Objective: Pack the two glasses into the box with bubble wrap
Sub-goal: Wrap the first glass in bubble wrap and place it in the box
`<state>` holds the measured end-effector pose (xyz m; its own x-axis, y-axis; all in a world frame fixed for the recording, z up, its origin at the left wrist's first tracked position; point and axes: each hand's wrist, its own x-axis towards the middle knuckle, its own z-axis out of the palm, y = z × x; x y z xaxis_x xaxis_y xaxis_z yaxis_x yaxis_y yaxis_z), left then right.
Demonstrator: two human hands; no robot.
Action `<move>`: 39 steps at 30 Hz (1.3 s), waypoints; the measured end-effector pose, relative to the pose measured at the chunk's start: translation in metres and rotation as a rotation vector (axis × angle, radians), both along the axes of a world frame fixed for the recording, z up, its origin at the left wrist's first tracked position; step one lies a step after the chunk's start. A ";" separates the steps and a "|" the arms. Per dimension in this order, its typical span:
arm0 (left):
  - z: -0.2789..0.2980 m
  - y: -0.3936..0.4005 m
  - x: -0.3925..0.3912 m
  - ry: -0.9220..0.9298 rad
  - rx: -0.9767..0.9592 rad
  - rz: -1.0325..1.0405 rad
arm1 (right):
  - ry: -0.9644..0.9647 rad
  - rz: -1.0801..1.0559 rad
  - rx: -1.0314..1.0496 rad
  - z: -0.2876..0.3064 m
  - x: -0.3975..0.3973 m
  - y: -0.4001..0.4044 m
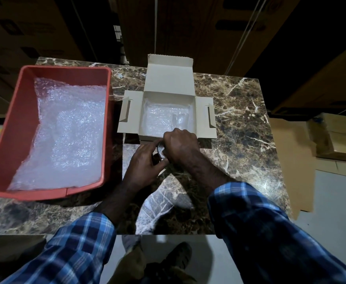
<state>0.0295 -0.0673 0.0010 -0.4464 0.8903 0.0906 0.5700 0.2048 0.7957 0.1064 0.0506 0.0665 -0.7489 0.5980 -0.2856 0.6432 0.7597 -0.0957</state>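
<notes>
My plaid sleeves [256, 218] are reaching forward over the marble bench [239, 124], and a sheet of bubble wrap [157, 203] is lying flat on the bench between my forearms, so clear that the stone pattern is showing through it. Just past it, both my hands are meeting on one glass [161, 151]: my left hand [145, 162] is curling its fingers [161, 164] around the near side, and my right hand [180, 144] is gripping it from above, covering most of it so that only part of the rim is showing. I am holding the glass right at the near edge of the box [169, 87], which is sitting open with its side flaps spread flat and its lid standing up at the back. More bubble wrap is lining the bottom of the box, and a second glass [180, 119] is lying on it at the right side, faint against the lining. To the left, near the box, a red tub [24, 119] is holding a large loose layer of bubble wrap. Beyond the bench, big brown cartons [188, 27] are standing in the dark, and flat cardboard [291, 160] is lying on the floor at the right.
</notes>
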 end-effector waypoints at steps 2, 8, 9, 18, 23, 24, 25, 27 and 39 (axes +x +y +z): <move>-0.004 0.000 -0.003 0.018 -0.025 -0.016 | -0.014 0.023 -0.006 0.001 -0.001 0.001; -0.008 -0.001 -0.002 -0.014 -0.022 -0.003 | 0.054 -0.049 -0.041 0.010 0.005 0.011; -0.008 -0.001 -0.001 -0.015 -0.012 -0.001 | 0.050 -0.039 -0.020 0.010 0.008 0.011; -0.008 0.000 -0.001 0.009 -0.007 0.004 | -0.032 0.034 0.066 0.005 0.011 0.007; -0.007 -0.001 -0.002 0.029 -0.039 -0.002 | -0.022 0.027 0.065 0.003 0.013 0.003; -0.006 -0.001 -0.001 0.022 -0.051 -0.007 | 0.014 -0.021 0.007 0.004 0.016 0.005; -0.004 -0.001 -0.001 0.024 -0.068 -0.013 | 0.068 -0.094 -0.072 0.005 0.019 0.007; -0.005 0.001 -0.001 0.040 -0.099 -0.030 | 0.231 -0.263 -0.224 0.004 0.028 0.011; 0.066 -0.056 -0.029 0.212 -0.046 -0.003 | 0.926 -0.321 -0.049 0.015 0.012 -0.055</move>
<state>0.0006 -0.1233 0.0672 -0.4189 0.8969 0.1418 0.7245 0.2361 0.6476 0.1181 -0.0044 0.0811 -0.4933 0.8155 0.3028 0.4728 0.5435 -0.6935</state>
